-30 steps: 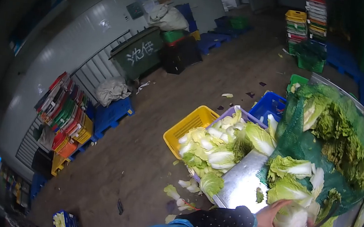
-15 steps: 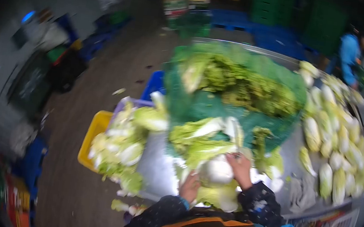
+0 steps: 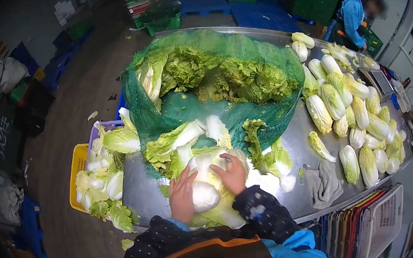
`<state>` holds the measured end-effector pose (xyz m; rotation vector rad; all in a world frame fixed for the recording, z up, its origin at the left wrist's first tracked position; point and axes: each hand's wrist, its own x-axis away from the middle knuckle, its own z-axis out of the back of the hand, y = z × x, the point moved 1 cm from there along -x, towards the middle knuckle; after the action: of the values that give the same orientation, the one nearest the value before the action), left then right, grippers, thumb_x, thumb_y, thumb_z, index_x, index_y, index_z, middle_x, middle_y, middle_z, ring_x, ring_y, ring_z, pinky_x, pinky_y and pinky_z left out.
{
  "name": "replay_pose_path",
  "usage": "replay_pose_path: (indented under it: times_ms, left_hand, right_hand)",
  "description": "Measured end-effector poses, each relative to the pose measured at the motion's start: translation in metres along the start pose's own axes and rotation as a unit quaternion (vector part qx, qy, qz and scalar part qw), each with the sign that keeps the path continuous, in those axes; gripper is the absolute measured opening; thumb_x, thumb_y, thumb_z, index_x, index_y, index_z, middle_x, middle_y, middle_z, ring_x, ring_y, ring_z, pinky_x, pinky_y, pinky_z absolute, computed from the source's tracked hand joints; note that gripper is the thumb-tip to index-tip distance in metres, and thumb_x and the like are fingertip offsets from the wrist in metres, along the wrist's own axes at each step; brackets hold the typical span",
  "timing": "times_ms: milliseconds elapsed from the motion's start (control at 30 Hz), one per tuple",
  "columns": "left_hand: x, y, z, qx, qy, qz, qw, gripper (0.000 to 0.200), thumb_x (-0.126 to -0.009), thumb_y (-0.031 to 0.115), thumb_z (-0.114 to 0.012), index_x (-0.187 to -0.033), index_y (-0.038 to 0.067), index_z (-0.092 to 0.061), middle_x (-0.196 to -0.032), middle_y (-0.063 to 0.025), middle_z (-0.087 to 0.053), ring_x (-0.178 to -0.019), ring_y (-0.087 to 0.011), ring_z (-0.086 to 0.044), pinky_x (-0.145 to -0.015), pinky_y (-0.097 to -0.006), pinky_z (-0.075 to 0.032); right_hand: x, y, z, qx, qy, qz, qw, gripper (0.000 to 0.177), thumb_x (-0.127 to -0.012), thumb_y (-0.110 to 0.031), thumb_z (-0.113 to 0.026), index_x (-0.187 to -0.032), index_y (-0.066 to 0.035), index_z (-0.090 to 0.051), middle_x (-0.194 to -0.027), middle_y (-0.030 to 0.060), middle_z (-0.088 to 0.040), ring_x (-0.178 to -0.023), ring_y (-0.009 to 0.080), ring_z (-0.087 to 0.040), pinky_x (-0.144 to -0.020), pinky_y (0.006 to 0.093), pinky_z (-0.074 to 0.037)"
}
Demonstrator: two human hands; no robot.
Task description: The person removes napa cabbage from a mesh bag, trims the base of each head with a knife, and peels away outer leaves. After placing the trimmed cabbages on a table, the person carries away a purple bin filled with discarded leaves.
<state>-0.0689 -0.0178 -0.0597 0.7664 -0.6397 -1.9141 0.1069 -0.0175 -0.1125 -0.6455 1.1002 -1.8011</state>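
Note:
A napa cabbage (image 3: 205, 196), its pale base toward me, lies on the metal table close to my body. Along its left side my left hand (image 3: 183, 197) presses with the fingers stretched forward. My right hand (image 3: 232, 172) grips the leaves on its upper right, fingers curled. Loose outer leaves (image 3: 176, 140) lie just beyond the cabbage, beside a green mesh sack (image 3: 208, 116) that lies open with leafy cabbages (image 3: 244, 76) inside. More torn leaves (image 3: 279, 159) rest to the right of my right hand.
Trimmed cabbages (image 3: 332, 101) are piled on the table's right side, near a grey cloth (image 3: 324, 186). At the left edge, a purple crate (image 3: 95, 135) and a yellow crate (image 3: 77, 169) carry leaves. A person in blue (image 3: 351, 17) is at the far right. Stacked baskets (image 3: 385, 220) stand front right.
The view has swung right and steadied. My right hand has moved in over the cabbage's upper leaves, and my left hand lies flatter along its side.

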Motion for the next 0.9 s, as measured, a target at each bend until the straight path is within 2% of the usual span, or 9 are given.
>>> replay_pose_path:
  times_ms: [67, 100, 167, 267, 333, 400, 500, 833, 900]
  left_hand:
    - [-0.002, -0.009, 0.003, 0.136, 0.012, 0.006, 0.991, 0.036, -0.091, 0.017, -0.039, -0.123, 0.007, -0.052, -0.128, -0.0158, -0.049, -0.119, -0.0307, -0.044, -0.103, -0.0421, -0.026]
    - [-0.004, -0.008, 0.001, 0.136, 0.011, 0.011, 0.991, 0.036, -0.091, 0.017, -0.039, -0.123, 0.007, -0.052, -0.128, -0.0158, -0.049, -0.119, -0.0307, -0.044, -0.103, -0.0421, -0.026]
    - [-0.005, 0.001, -0.001, -0.006, 0.024, 0.061, 0.998, 0.036, -0.087, 0.016, -0.046, -0.12, 0.006, -0.052, -0.121, -0.0169, -0.051, -0.112, -0.0319, -0.047, -0.098, -0.0399, -0.032]
    - [-0.006, 0.011, 0.001, 0.074, 0.024, 0.08, 0.994, 0.042, -0.08, 0.019, -0.059, -0.119, 0.004, -0.05, -0.114, -0.0167, -0.052, -0.111, -0.0328, -0.048, -0.096, -0.0406, -0.034]
    - [-0.002, 0.013, 0.006, 0.032, 0.025, 0.059, 0.997, 0.056, -0.073, 0.021, -0.073, -0.119, 0.001, -0.047, -0.114, -0.0175, -0.051, -0.11, -0.032, -0.049, -0.094, -0.0375, -0.039]
    - [-0.006, 0.014, 0.01, 0.053, -0.03, 0.109, 0.992, 0.078, -0.057, 0.027, -0.084, -0.119, 0.001, -0.044, -0.115, -0.0175, -0.053, -0.106, -0.0308, -0.053, -0.09, -0.0369, -0.042]
    - [-0.014, 0.017, 0.015, 0.032, -0.02, 0.088, 0.995, 0.091, -0.049, 0.035, -0.087, -0.121, 0.0, -0.044, -0.113, -0.0174, -0.055, -0.102, -0.0325, -0.056, -0.084, -0.0385, -0.047]
    - [-0.011, 0.021, 0.015, 0.033, -0.042, 0.071, 0.996, 0.087, -0.053, 0.031, -0.085, -0.122, 0.0, -0.043, -0.11, -0.0196, -0.056, -0.1, -0.0353, -0.056, -0.082, -0.0403, -0.047]
    - [-0.006, 0.028, 0.01, 0.02, 0.034, 0.064, 0.997, 0.085, -0.055, 0.03, -0.084, -0.122, 0.0, -0.041, -0.109, -0.0202, -0.056, -0.099, -0.036, -0.057, -0.082, -0.0412, -0.047]
  right_hand:
    - [0.019, -0.021, 0.035, -0.127, 0.019, 0.095, 0.987, 0.046, -0.06, -0.017, -0.082, -0.099, -0.004, -0.061, -0.094, 0.0117, -0.061, -0.092, 0.0237, -0.058, -0.084, 0.0321, -0.044]
    - [0.032, -0.037, 0.048, -0.16, -0.044, 0.091, 0.982, 0.053, -0.056, -0.011, -0.084, -0.103, -0.006, -0.061, -0.1, 0.0094, -0.057, -0.097, 0.0226, -0.055, -0.089, 0.0318, -0.041]
    - [0.048, -0.048, 0.049, -0.132, -0.078, 0.118, 0.981, 0.056, -0.057, -0.015, -0.084, -0.106, -0.006, -0.061, -0.101, 0.0091, -0.056, -0.098, 0.023, -0.055, -0.087, 0.0323, -0.043]
    - [0.041, -0.035, 0.045, -0.111, -0.109, 0.159, 0.975, 0.058, -0.06, -0.02, -0.083, -0.112, -0.006, -0.06, -0.105, 0.0096, -0.055, -0.1, 0.023, -0.055, -0.087, 0.0317, -0.044]
    - [0.039, -0.022, 0.041, -0.103, -0.127, 0.126, 0.978, 0.057, -0.063, -0.018, -0.082, -0.114, -0.006, -0.06, -0.108, 0.0094, -0.055, -0.099, 0.0227, -0.056, -0.086, 0.0302, -0.044]
    - [0.039, -0.017, 0.04, -0.131, -0.137, 0.129, 0.973, 0.053, -0.065, -0.017, -0.08, -0.113, -0.005, -0.06, -0.108, 0.0096, -0.056, -0.099, 0.0227, -0.056, -0.086, 0.0298, -0.045]
    - [0.031, -0.024, 0.04, -0.119, -0.143, 0.15, 0.971, 0.049, -0.066, -0.016, -0.079, -0.111, -0.004, -0.062, -0.105, 0.0096, -0.059, -0.095, 0.0228, -0.058, -0.084, 0.0293, -0.045]
    - [0.039, -0.031, 0.042, -0.074, -0.117, 0.158, 0.978, 0.046, -0.065, -0.015, -0.08, -0.106, -0.002, -0.064, -0.098, 0.0112, -0.062, -0.091, 0.0225, -0.059, -0.081, 0.0294, -0.046]
    - [0.046, -0.04, 0.04, -0.047, -0.096, 0.177, 0.978, 0.046, -0.064, -0.017, -0.081, -0.105, -0.004, -0.065, -0.095, 0.0096, -0.063, -0.089, 0.0228, -0.06, -0.079, 0.0296, -0.047]
